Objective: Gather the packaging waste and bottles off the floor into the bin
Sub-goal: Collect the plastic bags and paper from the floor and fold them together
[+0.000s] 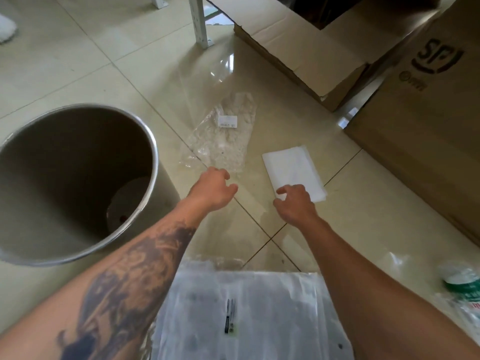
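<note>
A round metal-rimmed bin (153, 162) stands on the tiled floor at the left. A crumpled clear bubble-wrap bag (228, 133) with a small white label lies in the middle. To its right lies a flat white foam sheet (291, 167). My left hand (213, 188) hovers just below the clear bag with fingers curled and apart, holding nothing. My right hand (293, 203) reaches over the near corner of the foam sheet, fingers spread, touching or nearly touching it. A large clear plastic bag (246, 315) lies near me between my arms. A plastic bottle with a green label (462, 284) lies at the right edge.
Open cardboard boxes (306, 53) and a large printed carton (420, 120) line the right side. A white metal leg (200, 22) stands at the top centre. A thin clear film (207, 81) lies beyond the bubble-wrap bag. A white object (6, 29) is at the far left.
</note>
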